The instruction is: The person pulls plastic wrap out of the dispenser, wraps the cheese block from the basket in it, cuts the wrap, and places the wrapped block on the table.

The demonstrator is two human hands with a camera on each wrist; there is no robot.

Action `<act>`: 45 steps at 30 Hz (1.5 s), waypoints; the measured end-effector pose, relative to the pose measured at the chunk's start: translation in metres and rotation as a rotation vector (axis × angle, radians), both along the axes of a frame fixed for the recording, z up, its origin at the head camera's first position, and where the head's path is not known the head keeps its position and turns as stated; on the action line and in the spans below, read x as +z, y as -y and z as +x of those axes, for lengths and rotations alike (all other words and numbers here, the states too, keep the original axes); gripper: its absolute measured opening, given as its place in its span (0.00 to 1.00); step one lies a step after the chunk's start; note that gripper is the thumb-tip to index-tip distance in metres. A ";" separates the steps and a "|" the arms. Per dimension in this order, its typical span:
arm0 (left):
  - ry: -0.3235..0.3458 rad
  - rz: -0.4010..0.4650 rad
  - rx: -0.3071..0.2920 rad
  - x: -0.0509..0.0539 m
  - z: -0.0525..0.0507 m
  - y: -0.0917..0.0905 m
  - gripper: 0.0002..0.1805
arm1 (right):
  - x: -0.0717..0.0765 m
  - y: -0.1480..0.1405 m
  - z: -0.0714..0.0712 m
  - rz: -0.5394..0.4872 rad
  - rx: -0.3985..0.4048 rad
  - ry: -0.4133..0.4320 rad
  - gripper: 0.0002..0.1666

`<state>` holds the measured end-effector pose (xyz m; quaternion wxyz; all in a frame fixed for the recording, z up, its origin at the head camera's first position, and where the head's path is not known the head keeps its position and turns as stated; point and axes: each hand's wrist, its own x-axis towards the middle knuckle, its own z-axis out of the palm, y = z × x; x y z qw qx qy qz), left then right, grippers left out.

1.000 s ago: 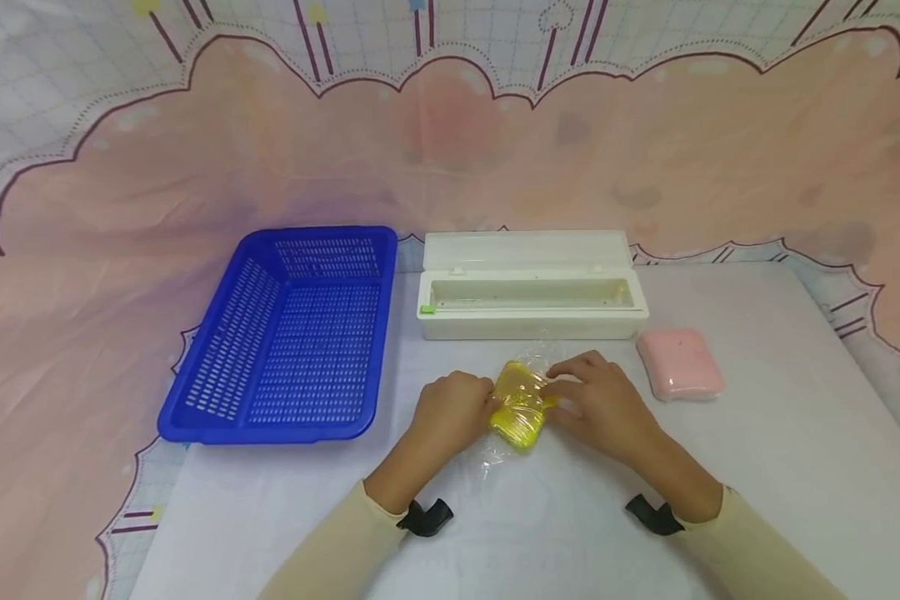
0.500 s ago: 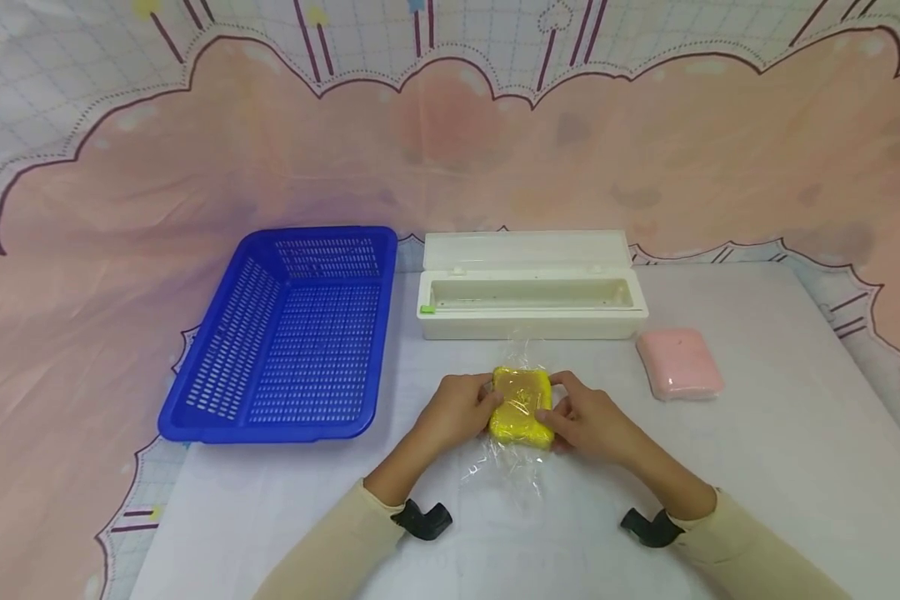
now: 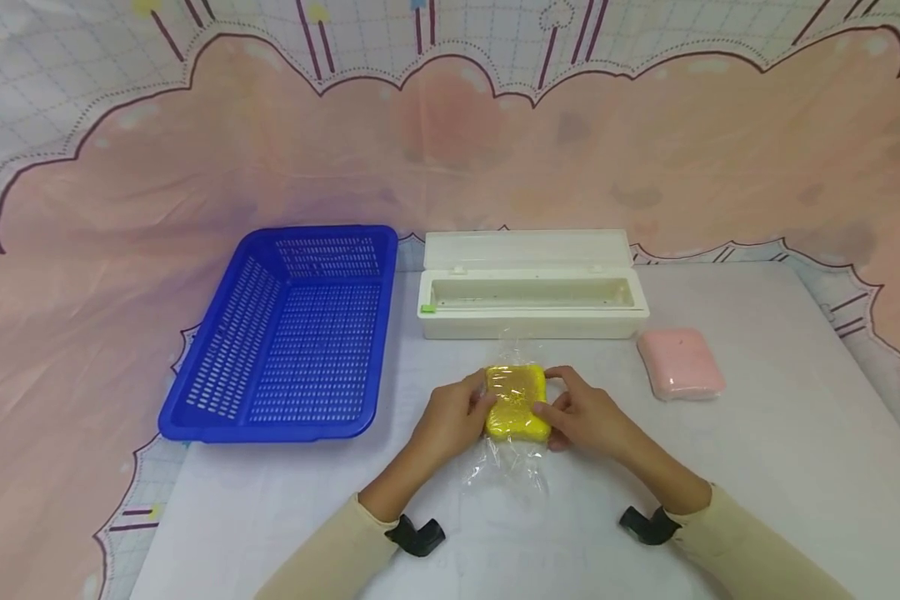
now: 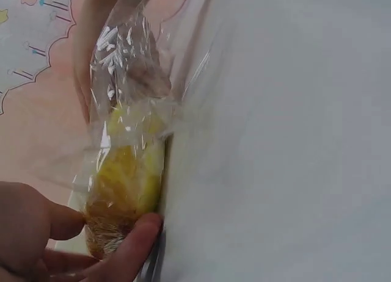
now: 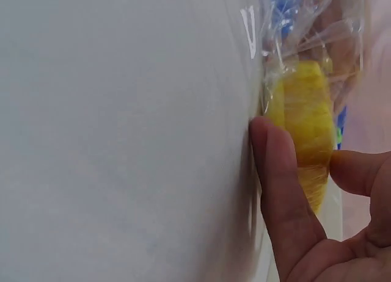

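A yellow block (image 3: 516, 402), its exact kind unclear, lies in clear plastic film with a brownish upper face. Loose film (image 3: 506, 467) sticks out at its near and far ends. My left hand (image 3: 450, 417) pinches the block's left edge between thumb and fingers. On the opposite edge, my right hand (image 3: 588, 417) holds it the same way. In the right wrist view, the thumb and a finger (image 5: 278, 154) sit on either side of the film-covered block. The left wrist view has the wrapped block (image 4: 131, 172) close to the white surface, crinkled film above it.
Behind the hands stands a long white dispenser box (image 3: 532, 327) with its lid (image 3: 525, 250) raised. A pink wrapped block (image 3: 680, 364) lies to the right on the white table (image 3: 780, 467). At the left is a blue perforated basket (image 3: 270, 433).
The yellow block has turned from tilted to nearly square with the table. My hands have shifted from its film-covered sides to a pinch on both edges, then slightly left with it.
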<state>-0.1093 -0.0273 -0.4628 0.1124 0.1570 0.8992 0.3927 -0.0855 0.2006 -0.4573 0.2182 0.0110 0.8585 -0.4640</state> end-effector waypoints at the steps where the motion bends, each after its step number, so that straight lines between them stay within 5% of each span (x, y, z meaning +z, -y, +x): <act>1: 0.077 0.057 0.022 -0.001 0.003 0.002 0.25 | 0.000 0.000 0.002 -0.032 -0.015 0.041 0.40; 5: 0.315 0.245 0.076 -0.007 0.016 0.008 0.17 | 0.000 -0.001 0.015 -0.212 -0.064 0.204 0.48; 12: 0.345 0.305 0.098 -0.004 0.035 0.010 0.12 | 0.001 -0.002 0.028 -0.444 -0.073 0.307 0.54; 16: 0.273 0.388 0.054 0.002 0.044 0.011 0.11 | 0.005 -0.006 0.033 -0.475 -0.020 0.231 0.46; 19: 0.140 0.342 -0.041 0.006 0.049 0.013 0.14 | 0.006 -0.009 0.034 -0.377 0.098 0.089 0.39; 25: -0.180 0.092 -0.202 0.004 0.049 0.011 0.17 | 0.000 0.000 0.036 -0.049 0.294 -0.360 0.32; 28: -0.329 0.006 -0.231 0.003 0.046 0.008 0.11 | -0.003 0.006 0.037 0.151 0.334 -0.626 0.23; 31: -0.418 -0.039 -0.251 0.002 0.043 0.006 0.06 | -0.002 0.010 0.035 0.255 0.338 -0.787 0.14; 37: -0.436 -0.022 -0.218 0.002 0.037 0.003 0.04 | -0.002 0.012 0.025 0.175 0.285 -0.801 0.08; 45: -0.403 -0.023 -0.155 0.005 0.027 -0.004 0.07 | -0.001 0.014 0.012 0.098 0.153 -0.610 0.06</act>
